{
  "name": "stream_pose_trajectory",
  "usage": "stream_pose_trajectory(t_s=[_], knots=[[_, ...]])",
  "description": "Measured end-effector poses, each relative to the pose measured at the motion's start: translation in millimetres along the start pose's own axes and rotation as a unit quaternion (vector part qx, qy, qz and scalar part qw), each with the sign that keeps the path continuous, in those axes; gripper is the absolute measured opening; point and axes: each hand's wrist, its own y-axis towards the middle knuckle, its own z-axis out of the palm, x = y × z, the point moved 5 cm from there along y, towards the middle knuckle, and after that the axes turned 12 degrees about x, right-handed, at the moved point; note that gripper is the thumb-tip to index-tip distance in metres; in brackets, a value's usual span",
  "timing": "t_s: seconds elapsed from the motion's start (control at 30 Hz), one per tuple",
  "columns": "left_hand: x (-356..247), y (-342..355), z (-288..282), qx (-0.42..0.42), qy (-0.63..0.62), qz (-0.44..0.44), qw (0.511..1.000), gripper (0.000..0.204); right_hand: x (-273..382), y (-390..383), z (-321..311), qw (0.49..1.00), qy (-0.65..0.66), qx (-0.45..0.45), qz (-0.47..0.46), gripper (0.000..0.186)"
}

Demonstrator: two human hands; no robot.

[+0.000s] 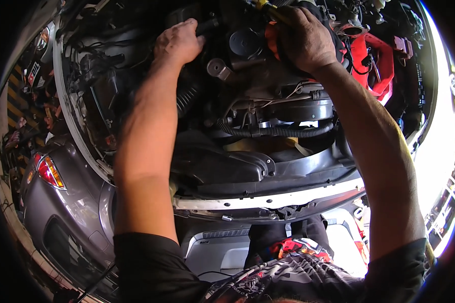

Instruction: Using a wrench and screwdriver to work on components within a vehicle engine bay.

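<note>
Both my arms reach forward into the open engine bay (247, 96) of a vehicle. At the far left of centre, my left hand (179, 43) is closed with its knuckles up, beside a dark engine part (206, 24). What its fingers grip is lost in shadow. To the right, my right hand (308, 43) is wrapped round a yellow and black tool (283, 15). An orange piece (272, 40) shows beside that hand; the tool's working end is hidden. Between my hands lie a round black cap (244, 42) and a grey round fitting (217, 67).
A bright red part (374, 65) sits at the right of the bay. Ribbed black hose (278, 132) crosses above the front panel (268, 201). A grey car (76, 202) with a red tail lamp (49, 171) stands at left. White plastic (222, 252) lies below the bay's front edge.
</note>
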Motion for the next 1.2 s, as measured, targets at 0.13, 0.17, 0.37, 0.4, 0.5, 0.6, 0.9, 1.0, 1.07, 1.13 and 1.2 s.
stream_pose_trajectory(t_s=[0.13,0.17,0.37,0.4,0.5,0.6,0.9,1.0,1.07,1.13,1.2], knots=[[19,31,18,-0.026,0.033,0.037,0.998,0.021,-6,-1,5,0.998,0.009,-0.027,-0.056,0.033],[21,35,19,-0.038,0.034,0.031,0.998,0.021,-9,-1,8,0.999,0.004,-0.006,-0.040,0.033],[-9,5,9,-0.094,0.108,-0.043,0.989,0.028,-7,-3,5,1.000,0.023,-0.004,-0.001,0.037],[-17,-2,9,-0.087,0.114,-0.050,0.988,0.033,-6,-2,5,1.000,0.026,0.001,0.008,0.037],[-28,-3,6,-0.067,0.061,-0.037,0.995,0.033,-5,-1,5,1.000,0.025,0.002,0.005,0.038],[-18,13,2,-0.020,0.023,-0.033,0.999,0.030,-7,-2,5,1.000,0.017,-0.004,-0.010,0.038],[4,31,-2,0.086,-0.031,0.010,0.996,0.047,-6,-2,5,1.000,0.027,-0.008,-0.008,0.034],[14,39,-1,0.149,-0.377,0.098,0.909,0.078,-5,-2,4,1.000,0.024,-0.002,0.009,0.035],[13,52,-2,0.132,-0.332,0.139,0.923,0.073,-5,-2,5,1.000,0.020,0.004,0.018,0.035],[12,63,3,0.129,-0.290,0.139,0.938,0.068,-4,-2,5,1.000,0.000,0.003,0.002,0.033],[9,67,7,0.131,-0.240,0.135,0.952,0.058,-4,-2,5,1.000,0.000,-0.001,-0.001,0.033]])
